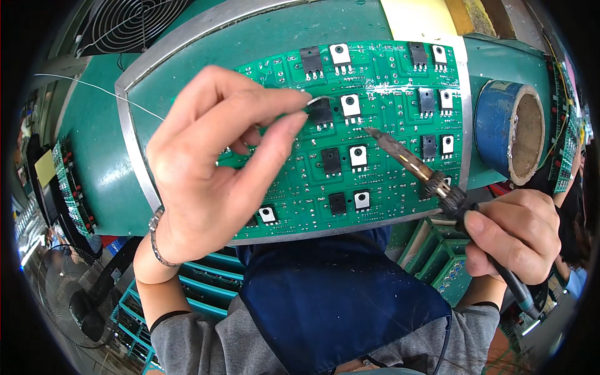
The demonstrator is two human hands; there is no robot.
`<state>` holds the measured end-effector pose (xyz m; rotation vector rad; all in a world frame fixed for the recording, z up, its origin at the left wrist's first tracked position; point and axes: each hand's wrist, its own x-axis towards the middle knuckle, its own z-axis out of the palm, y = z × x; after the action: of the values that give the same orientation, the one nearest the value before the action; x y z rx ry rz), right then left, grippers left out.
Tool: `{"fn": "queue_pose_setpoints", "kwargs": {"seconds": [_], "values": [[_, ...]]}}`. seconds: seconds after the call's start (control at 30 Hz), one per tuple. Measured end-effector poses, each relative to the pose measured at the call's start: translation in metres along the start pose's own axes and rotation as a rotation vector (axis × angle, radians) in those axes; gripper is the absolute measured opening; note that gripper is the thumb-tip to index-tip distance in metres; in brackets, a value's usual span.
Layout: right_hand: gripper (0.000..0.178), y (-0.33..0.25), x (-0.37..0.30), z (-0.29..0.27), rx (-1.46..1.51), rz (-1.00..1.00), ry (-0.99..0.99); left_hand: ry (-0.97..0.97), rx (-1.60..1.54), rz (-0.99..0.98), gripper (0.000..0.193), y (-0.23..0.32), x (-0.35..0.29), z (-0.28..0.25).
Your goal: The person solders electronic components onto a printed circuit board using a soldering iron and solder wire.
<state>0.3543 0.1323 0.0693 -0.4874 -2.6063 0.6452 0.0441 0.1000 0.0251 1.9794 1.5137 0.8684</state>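
My left hand (212,156) is closed in a pinch between thumb and forefinger, holding thin solder wire (100,85). The wire trails off to the left, and its short free end curves out past the fingertips above a black component (321,114). In my right hand (519,234) is a soldering iron (403,153), gripped by its dark handle. Its tip points up and left, close to the legs of a silver-backed component (350,107); contact cannot be made out. Below both hands lies a large green circuit board (300,187) with rows of black and silver components, partly covered by my left hand.
A metal-edged frame (132,134) surrounds the board on the green table (103,162). To the right lies a blue roll with a cardboard core (500,128). A round fan grille (134,25) is at the far left, yellow paper (419,19) at the back. Teal racks (209,290) stand below the table edge.
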Motion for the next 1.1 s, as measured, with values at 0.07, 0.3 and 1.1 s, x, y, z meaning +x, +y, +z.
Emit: {"fn": "queue_pose_setpoints", "kwargs": {"seconds": [0.07, 0.3, 1.1], "values": [[0.031, -0.001, 0.0, -0.004, -0.014, -0.001, 0.014, 0.008, 0.003, -0.01, 0.021, -0.001, 0.005, -0.001], [0.038, 0.008, 0.017, 0.005, -0.076, 0.022, 0.102, 0.068, 0.005, -0.02, 0.019, -0.011, 0.009, 0.004], [0.027, 0.023, 0.044, 0.029, -0.016, 0.058, 0.111, 0.072, 0.121, 0.053, 0.021, -0.027, 0.009, 0.013]]}}
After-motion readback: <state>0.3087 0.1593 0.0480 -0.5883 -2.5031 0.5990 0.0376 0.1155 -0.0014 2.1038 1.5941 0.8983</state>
